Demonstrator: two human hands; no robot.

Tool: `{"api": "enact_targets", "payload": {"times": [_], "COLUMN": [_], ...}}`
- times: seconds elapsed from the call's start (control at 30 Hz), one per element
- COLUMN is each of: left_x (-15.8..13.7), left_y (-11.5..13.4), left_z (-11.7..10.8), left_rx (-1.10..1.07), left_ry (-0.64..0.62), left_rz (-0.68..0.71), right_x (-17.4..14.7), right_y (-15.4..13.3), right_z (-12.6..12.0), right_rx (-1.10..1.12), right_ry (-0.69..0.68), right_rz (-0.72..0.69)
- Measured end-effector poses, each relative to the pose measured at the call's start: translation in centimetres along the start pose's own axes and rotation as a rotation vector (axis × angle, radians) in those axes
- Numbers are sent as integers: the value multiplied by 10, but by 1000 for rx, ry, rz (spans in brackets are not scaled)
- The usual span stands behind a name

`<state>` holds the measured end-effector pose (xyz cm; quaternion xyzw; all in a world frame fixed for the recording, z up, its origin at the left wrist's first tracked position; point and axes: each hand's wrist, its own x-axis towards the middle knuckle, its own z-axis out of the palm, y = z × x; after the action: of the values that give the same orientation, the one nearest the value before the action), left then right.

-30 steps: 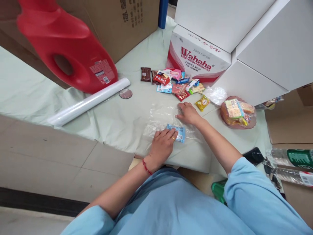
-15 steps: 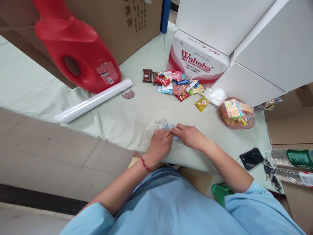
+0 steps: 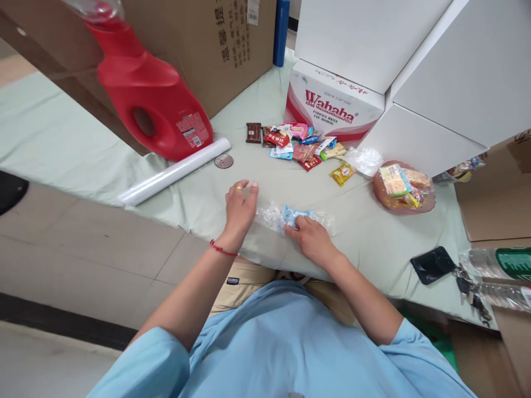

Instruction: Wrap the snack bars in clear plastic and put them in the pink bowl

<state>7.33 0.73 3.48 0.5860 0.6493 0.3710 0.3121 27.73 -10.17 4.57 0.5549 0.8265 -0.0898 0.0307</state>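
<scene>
A small blue snack packet (image 3: 296,214) lies near the front edge of the cloth-covered table, on crumpled clear plastic film (image 3: 271,215) that spreads out to both sides of it. My right hand (image 3: 311,240) rests over the packet's near side, its fingers curled and closed on it. To the left of the film, my left hand (image 3: 240,207) is raised over the cloth, empty, with the thumb apart from the bent fingers. A roll of clear film (image 3: 176,172) lies farther left, beside a round metal disc (image 3: 224,161).
Several wrapped snacks (image 3: 305,149) are heaped before a Wahaba-style lettered carton (image 3: 332,105). A bowl of snacks (image 3: 377,196) stands right, near crumpled plastic (image 3: 365,160). A red jug (image 3: 161,105) stands back left. A phone (image 3: 432,265), keys (image 3: 470,290) and plastic bottles (image 3: 481,262) lie right.
My left hand has let go of the packet and film and moved up and left. More of the blue packet and the film on its right side now shows. The view has shifted slightly.
</scene>
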Motion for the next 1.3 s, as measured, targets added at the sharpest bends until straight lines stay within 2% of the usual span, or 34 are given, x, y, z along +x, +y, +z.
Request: {"api": "enact_targets", "payload": {"times": [0.13,0.2,0.23,0.4,0.5,0.6,0.67,0.77,0.8,0.83,0.9,0.97,1.03,1.1,1.23,1.3], "left_x": [1,-7,-11,-26,-36,-47,-56,-70,-75,-81,-91,-100,-104,-104,-100,-98], "left_y": [8,5,3,5,20,36,44,47,47,45,42,39,37,35,31,29], "left_z": [7,3,-1,-14,-2,20,33,45,46,47,48,48,47,46,45,44], "left_rx": [227,294,294,-6,-165,-209,-125,161,268,370,529,618,655,663,632,601], "left_ry": [-389,-514,-536,-440,-491,-546,-554,-559,-560,-555,-525,-478,-440,-425,-436,-433], "left_rz": [149,176,160,21,-1,31,106,341,424,497,607,670,697,707,708,686], "right_x": [1,0,-1,-9,-14,-21,-29,-44,-49,-53,-56,-55,-50,-45,-40,-41], "right_y": [-1,3,5,14,15,15,16,22,26,30,40,50,57,60,61,64], "right_z": [1,4,5,8,7,5,4,4,4,6,13,23,33,41,40,35], "right_rx": [42,109,152,351,438,493,536,701,771,822,792,594,408,377,622,731], "right_ry": [22,43,56,142,172,169,163,160,183,234,410,563,580,531,527,477], "right_rz": [24,32,28,-67,-112,-107,-96,-105,-67,17,286,537,647,630,483,439]}}
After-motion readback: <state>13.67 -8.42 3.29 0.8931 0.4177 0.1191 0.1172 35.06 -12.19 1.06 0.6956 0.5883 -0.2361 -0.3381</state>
